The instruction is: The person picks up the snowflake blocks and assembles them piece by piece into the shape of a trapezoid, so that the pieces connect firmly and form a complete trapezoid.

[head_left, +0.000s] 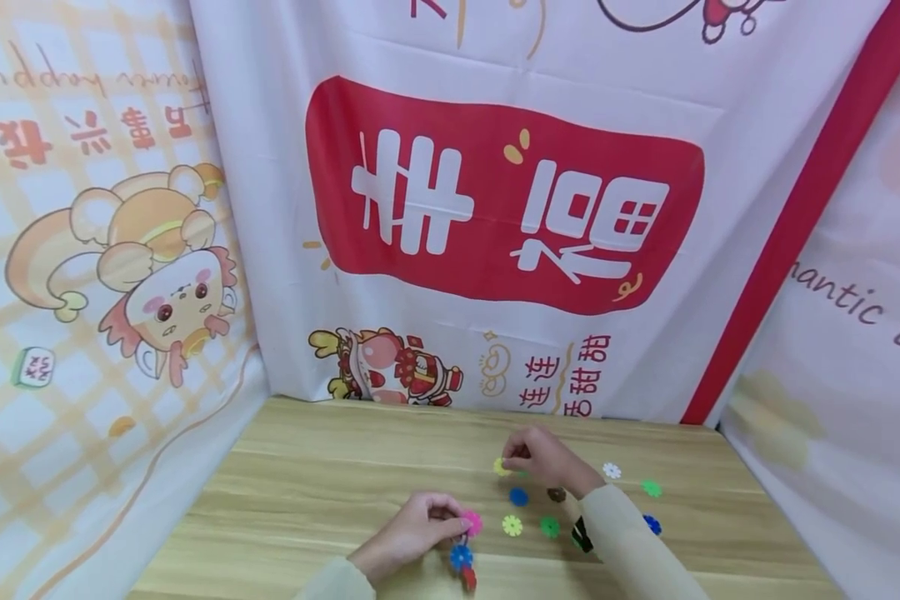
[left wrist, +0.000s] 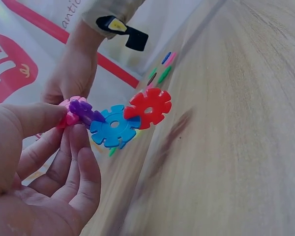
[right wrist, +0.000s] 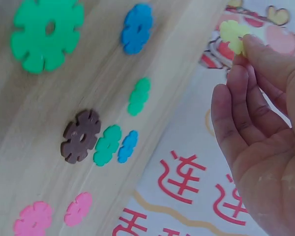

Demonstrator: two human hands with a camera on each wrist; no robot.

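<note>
Disc chain point(left wrist: 115, 127): was pinched by left hand point(head_left: 416, 529), at its four o'clock.
Right hand point(head_left: 546, 458): pinched yellow disc point(right wrist: 231, 35).
Bench point(head_left: 307, 467): carried green disc point(head_left: 550, 527) at right hand's six o'clock.

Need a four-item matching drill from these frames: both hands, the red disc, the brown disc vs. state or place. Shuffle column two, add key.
Column 1
1. Left hand
2. Right hand
3. Red disc
4. Brown disc

Column 2
A. Lying on the table
B. Pinching a yellow disc
C. Joined to a blue disc
D. Pinching a pink disc

Pairs: 1-D, 2-B, 3-C, 4-A
</note>
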